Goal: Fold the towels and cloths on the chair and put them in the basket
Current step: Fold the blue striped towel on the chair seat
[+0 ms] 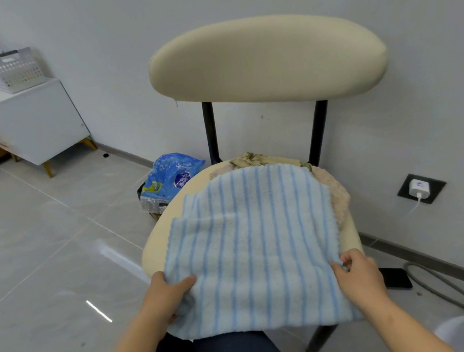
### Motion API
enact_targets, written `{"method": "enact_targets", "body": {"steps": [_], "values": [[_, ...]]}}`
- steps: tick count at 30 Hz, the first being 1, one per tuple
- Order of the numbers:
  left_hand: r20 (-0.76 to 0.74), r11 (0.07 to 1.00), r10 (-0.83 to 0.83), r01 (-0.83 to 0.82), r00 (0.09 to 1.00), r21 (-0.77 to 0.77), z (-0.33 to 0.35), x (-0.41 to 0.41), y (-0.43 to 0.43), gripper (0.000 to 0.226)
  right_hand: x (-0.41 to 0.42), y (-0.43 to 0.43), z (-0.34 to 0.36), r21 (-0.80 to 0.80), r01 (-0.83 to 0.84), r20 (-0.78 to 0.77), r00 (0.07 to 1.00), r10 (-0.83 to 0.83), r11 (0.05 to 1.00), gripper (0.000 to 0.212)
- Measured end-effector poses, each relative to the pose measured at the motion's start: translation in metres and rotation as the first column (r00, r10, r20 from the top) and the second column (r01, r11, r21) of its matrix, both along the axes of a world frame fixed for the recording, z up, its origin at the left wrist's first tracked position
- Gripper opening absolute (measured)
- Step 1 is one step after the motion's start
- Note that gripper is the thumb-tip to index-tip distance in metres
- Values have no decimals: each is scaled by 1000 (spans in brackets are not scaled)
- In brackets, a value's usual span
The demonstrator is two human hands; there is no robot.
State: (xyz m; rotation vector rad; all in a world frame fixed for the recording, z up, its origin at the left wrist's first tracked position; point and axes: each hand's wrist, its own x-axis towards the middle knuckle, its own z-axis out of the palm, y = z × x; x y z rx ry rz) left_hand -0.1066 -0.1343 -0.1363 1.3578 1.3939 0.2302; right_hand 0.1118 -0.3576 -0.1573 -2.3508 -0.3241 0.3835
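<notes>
Well, the blue-striped towel (253, 249) lies spread on the chair seat (156, 245), its length and stripes running toward the backrest (266, 61), near end overhanging the front. Left hand (165, 299) and right hand (357, 278) each pinch a side edge. Beige cloths (337, 191) peek from beneath, far right; wall (402, 130) close behind, open floor (52, 254) left, basket (16, 69) well apart
</notes>
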Motion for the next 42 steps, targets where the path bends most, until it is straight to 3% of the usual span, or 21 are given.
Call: {"method": "enact_targets", "body": {"steps": [2,5,9,11,14,19,22,26,29,32,34,37,38,40,42], "values": [[-14,996,-20,21,1000,89,0,-2,-2,31,2,0,1,26,9,-28,1000,-8,1000,25],[55,973,51,-62,997,221,4,-9,-4,27,4,-7,4,200,142,-165,980,-109,970,22],[129,996,-59,50,990,75,2,-28,-11,53,-6,-24,7,332,297,-271,939,-211,896,25],[95,989,-136,130,986,69,0,-37,-13,59,-16,-29,9,325,250,-289,945,-156,912,24],[123,977,-197,185,973,106,1,-42,-12,42,-31,-34,16,322,161,-339,940,-45,933,15],[315,992,-87,53,945,114,8,-40,-15,17,-36,-39,29,288,145,-500,866,20,947,4],[273,982,-139,97,952,160,8,-42,-19,9,-34,-43,33,275,130,-538,842,40,953,6],[266,961,8,-81,964,263,5,-46,-19,3,-35,-48,37,203,-25,-540,831,133,979,12],[257,1000,-17,11,966,22,-3,-55,-15,20,-39,-47,38,207,-47,-595,787,164,977,12],[215,953,-219,256,952,-162,0,-64,-9,58,-42,-46,39,179,-129,-602,770,212,975,14],[209,907,-286,335,935,-255,5,-66,-6,77,-43,-46,39,172,-142,-596,773,218,975,12],[208,858,-350,402,913,-321,14,-66,-4,77,-41,-42,44,232,-41,-574,801,171,972,5],[210,876,-313,367,926,-312,18,-64,-4,66,-40,-41,46,277,19,-571,807,149,961,4],[285,944,-53,142,957,-298,20,-58,0,34,-37,-37,52,358,114,-563,818,116,927,2],[379,940,199,-68,904,-333,26,-49,5,14,-36,-34,58,419,192,-561,823,86,888,1]]}}
